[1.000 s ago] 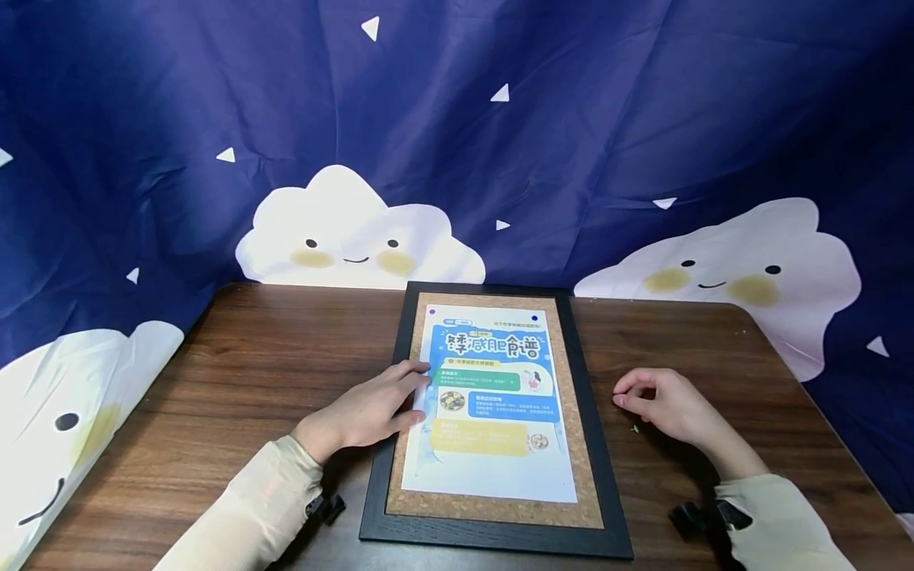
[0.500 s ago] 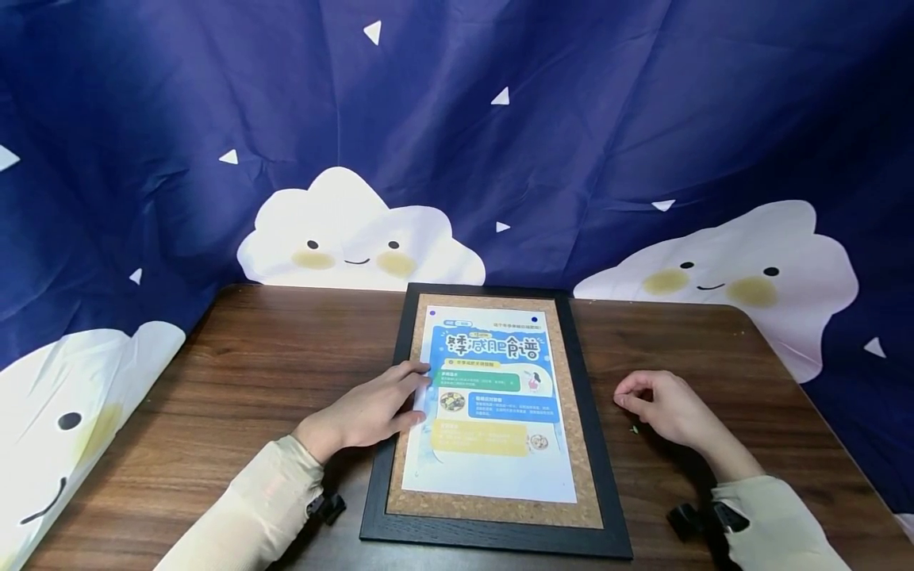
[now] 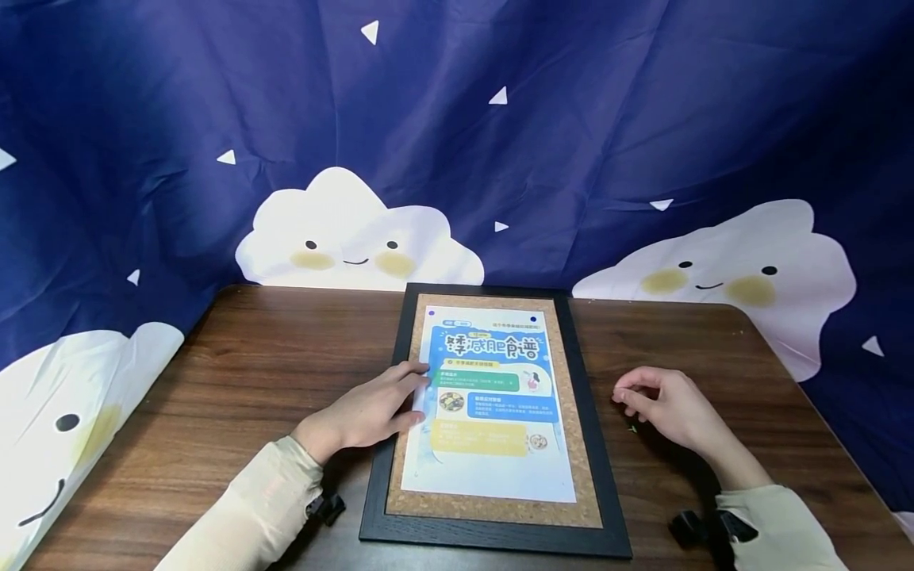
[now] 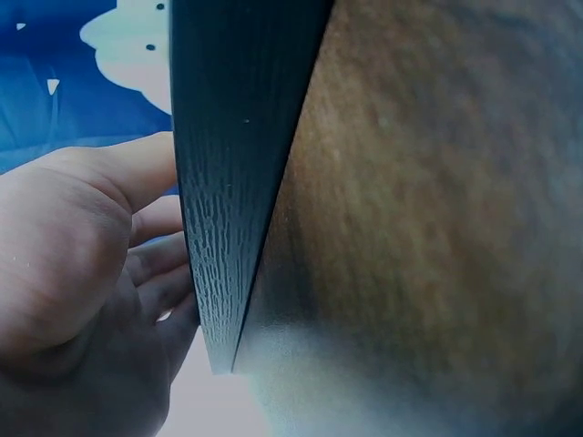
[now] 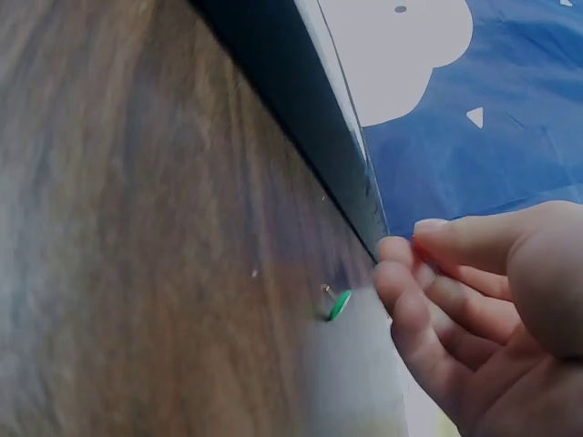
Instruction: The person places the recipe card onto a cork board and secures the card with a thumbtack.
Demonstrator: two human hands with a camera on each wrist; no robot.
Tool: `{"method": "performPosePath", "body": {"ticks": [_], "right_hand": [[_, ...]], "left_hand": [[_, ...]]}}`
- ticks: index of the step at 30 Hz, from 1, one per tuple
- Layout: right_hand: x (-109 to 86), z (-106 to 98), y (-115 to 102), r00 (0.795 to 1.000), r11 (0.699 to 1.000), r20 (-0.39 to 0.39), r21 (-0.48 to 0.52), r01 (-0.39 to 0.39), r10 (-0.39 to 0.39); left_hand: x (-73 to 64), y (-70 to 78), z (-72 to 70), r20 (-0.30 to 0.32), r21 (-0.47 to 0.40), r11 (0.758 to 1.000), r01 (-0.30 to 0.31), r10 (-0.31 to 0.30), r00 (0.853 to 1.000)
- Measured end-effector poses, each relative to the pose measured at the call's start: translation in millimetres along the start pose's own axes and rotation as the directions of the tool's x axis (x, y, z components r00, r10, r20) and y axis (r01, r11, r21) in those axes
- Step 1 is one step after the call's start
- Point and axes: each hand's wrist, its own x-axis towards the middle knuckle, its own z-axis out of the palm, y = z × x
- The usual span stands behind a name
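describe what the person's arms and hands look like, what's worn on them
Both the left hand and right hand are bare, without gloves. The left sleeve and right sleeve are long, pale cream. Small, blocky black devices sit at the left wrist and right wrist.

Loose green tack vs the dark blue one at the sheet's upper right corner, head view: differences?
Colour: the green tack is bright green, the dark blue tack a deep blue.
Place: the green tack lies on the table; the dark blue tack sits on the sheet.
Pose: the green tack is tipped on its side, metal point exposed; the dark blue tack shows only its round head.
Shared: both are small.
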Motion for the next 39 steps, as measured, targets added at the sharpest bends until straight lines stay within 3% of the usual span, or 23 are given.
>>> {"method": "performPosePath", "body": {"ticks": [17, 28, 39], "right_hand": [[-7.1, 8.2, -15.6, 1.000, 0.991, 0.007, 0.130, -0.014, 0.013], [-9.2, 10.4, -21.6, 0.999, 0.974, -0.003, 0.219, 0.049, -0.050], [-11.7, 15.1, -27.3, 0.990, 0.927, -0.001, 0.351, 0.134, -0.142]], "left_hand": [[-0.4, 0.7, 0.6, 0.001, -0.012, 1.000, 0.002, -0.002, 1.000], [-0.2, 0.4, 0.9, -0.002, -0.008, 1.000, 0.007, -0.007, 1.000], [0.1, -0.7, 0.9, -0.001, -0.013, 1.000, 0.007, -0.007, 1.000]]}}
